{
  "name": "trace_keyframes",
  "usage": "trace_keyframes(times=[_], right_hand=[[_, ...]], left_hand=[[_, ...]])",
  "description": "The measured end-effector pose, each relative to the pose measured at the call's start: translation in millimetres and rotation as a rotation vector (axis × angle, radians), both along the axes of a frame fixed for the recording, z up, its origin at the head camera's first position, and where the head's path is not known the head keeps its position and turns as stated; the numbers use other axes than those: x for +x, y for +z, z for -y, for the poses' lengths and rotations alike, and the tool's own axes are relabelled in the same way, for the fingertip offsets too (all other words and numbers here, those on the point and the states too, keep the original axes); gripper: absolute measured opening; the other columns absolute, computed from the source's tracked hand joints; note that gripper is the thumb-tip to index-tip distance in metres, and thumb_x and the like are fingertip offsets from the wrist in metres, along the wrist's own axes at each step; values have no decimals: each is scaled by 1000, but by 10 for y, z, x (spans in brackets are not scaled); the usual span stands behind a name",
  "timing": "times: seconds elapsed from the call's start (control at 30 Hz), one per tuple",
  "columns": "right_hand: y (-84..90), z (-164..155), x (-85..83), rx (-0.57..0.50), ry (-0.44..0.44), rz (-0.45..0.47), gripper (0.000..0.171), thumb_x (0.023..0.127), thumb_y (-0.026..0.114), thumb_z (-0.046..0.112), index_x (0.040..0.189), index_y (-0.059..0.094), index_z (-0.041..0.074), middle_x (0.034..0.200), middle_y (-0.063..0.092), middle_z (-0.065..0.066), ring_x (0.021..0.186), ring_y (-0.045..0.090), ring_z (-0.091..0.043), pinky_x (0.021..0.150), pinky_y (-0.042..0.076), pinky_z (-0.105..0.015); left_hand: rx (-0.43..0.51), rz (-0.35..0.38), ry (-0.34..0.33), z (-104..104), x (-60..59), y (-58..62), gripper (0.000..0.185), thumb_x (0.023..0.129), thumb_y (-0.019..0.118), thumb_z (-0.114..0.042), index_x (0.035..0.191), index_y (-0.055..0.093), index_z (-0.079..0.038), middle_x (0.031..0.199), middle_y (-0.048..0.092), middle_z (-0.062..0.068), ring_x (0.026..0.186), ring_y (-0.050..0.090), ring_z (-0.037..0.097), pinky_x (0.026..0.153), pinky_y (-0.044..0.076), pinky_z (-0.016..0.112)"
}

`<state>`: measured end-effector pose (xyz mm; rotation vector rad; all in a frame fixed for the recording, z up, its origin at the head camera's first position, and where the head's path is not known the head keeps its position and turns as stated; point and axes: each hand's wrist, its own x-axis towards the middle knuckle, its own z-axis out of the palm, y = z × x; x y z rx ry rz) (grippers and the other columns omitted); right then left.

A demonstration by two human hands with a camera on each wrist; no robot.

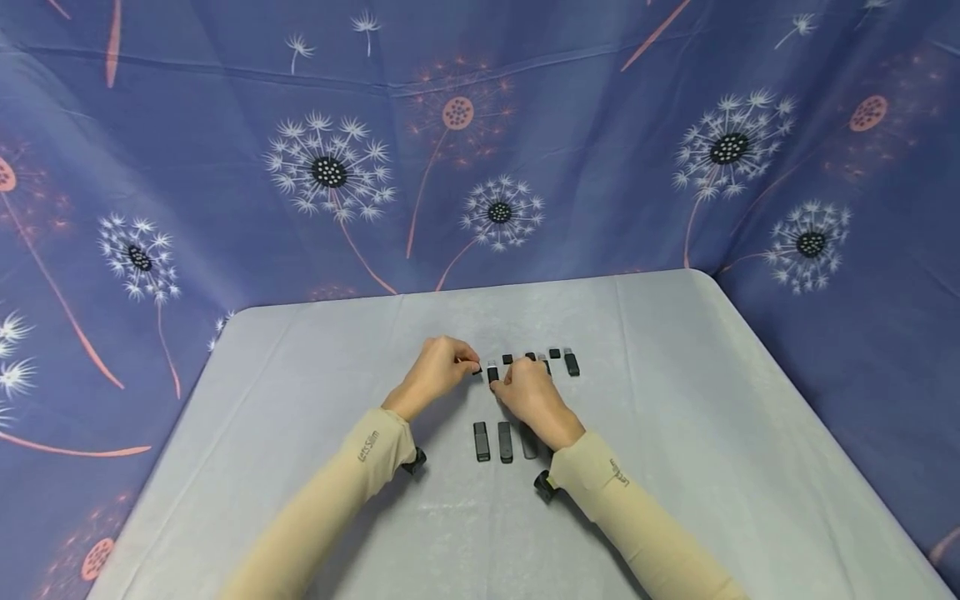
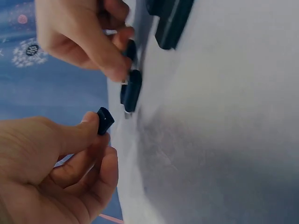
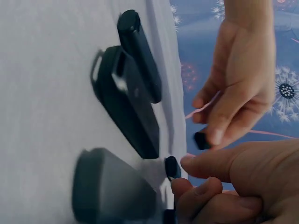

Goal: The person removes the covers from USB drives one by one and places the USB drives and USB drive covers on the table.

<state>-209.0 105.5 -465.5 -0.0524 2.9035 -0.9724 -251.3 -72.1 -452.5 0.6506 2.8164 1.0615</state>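
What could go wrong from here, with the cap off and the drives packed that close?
1. The left hand pinches the small black cap only at its fingertips; it might slip and drop.
2. The right hand holds the uncapped drive in a tight row; neighbouring drives may get nudged.
3. The right forearm hangs over the capped drives and may sweep them.

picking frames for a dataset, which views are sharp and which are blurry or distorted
Head view: even soft light, sharp, table edges bowed by a wide lens, faint shadows under the hands. Left wrist view: the left hand and its small black cap fairly clear, the cloth beyond soft. Right wrist view: the nearest USB drive is a blur, the right hand soft.
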Motion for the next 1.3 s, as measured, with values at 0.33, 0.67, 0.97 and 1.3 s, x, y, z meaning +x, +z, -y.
trace_keyframes(times=[0.33, 0.67, 0.97, 1.3], right_hand=[[176, -145, 155, -46, -34, -41, 49, 101, 65, 16, 57, 44, 16, 49, 38, 4, 42, 38, -10, 40, 30, -22], [206, -223, 233, -45, -39, -106, 42, 101, 63, 12, 59, 57, 11, 51, 48, 1, 43, 45, -12, 41, 35, -24], [173, -226, 235, -32, -42, -105, 44, 100, 64, 11, 58, 54, 12, 50, 48, 1, 42, 45, -11, 41, 35, -24], [187, -192, 257, -31, -39, -117, 38, 100, 65, 11, 62, 62, 9, 53, 55, 0, 44, 48, -12, 43, 38, -25]], left_hand=[[-45, -4, 42, -41, -183, -162, 6, 93, 77, -12, 92, 82, -10, 90, 80, 2, 88, 74, 19, 82, 59, 36], [-76, -11, 10, -79, -230, -198, 7, 94, 76, -12, 91, 82, -10, 89, 79, 2, 84, 73, 18, 78, 59, 35], [-113, -52, -13, -108, -294, -223, 9, 95, 75, -10, 91, 82, -9, 89, 79, 3, 86, 73, 20, 81, 60, 35], [-98, -50, -11, -140, -295, -223, 11, 96, 73, -9, 93, 83, -7, 95, 80, 6, 92, 75, 23, 85, 60, 37]])
